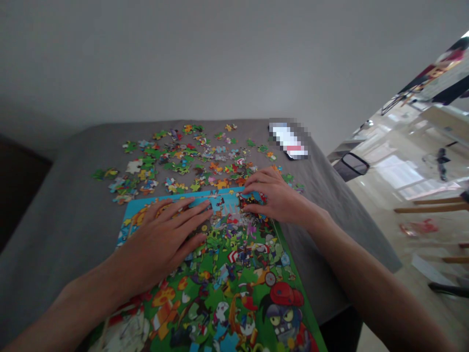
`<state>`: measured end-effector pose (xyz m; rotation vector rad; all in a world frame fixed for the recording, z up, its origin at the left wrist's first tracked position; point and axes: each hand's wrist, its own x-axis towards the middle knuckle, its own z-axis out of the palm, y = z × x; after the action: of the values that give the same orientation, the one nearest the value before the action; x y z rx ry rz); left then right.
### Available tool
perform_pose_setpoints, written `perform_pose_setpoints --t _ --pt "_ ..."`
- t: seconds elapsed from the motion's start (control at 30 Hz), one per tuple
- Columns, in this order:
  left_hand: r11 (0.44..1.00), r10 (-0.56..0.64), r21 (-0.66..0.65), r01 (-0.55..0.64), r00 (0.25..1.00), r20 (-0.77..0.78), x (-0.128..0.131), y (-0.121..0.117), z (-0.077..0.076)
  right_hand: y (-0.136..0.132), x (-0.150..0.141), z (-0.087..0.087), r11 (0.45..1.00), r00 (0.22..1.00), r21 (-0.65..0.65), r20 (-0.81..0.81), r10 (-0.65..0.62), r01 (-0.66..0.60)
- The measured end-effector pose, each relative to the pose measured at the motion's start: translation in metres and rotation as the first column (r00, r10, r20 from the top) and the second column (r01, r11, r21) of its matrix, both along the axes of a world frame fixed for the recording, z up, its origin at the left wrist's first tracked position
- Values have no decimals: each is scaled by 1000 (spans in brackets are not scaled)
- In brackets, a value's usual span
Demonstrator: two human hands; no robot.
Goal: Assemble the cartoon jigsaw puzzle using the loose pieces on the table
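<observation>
A colourful cartoon jigsaw puzzle [220,274] lies on the table, with a blue strip along its far edge and a green border on the right. My left hand [164,237] rests flat on its upper left part, fingers stretched out. At the far right corner, my right hand [273,198] curves its fingers and thumb around a dark and red puzzle piece [252,199]. Part of that piece is hidden by the fingertips. Loose puzzle pieces [179,166] are scattered just beyond the board, several touching or overlapping.
A grey cloth covers the table [80,161], which meets a pale wall [205,58] at the back. A phone [289,142] with a blurred-out screen lies at the far right. Past the table's right edge, a dark-framed mirror-like object [353,164] and a cluttered floor show.
</observation>
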<state>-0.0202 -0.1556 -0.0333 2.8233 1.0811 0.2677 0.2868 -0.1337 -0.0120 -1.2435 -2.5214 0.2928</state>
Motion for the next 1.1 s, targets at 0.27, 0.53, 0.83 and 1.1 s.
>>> perform_pose_setpoints --t 0.27,0.53,0.83,1.1 --pt "999 9 -32 -9 1000 2 1 0 1 1 6 1 999 999 -8 -8 -38 38" --pt "1000 -10 -7 10 1000 -7 0 0 0 0 18 8 998 998 -34 -4 59 -59" --pt "1000 -19 -11 19 1000 -3 0 0 2 -13 14 20 995 964 -22 247 99 -97" --pt "1000 -11 -13 11 999 -30 10 1 5 -31 3 22 997 959 -46 275 73 -63"
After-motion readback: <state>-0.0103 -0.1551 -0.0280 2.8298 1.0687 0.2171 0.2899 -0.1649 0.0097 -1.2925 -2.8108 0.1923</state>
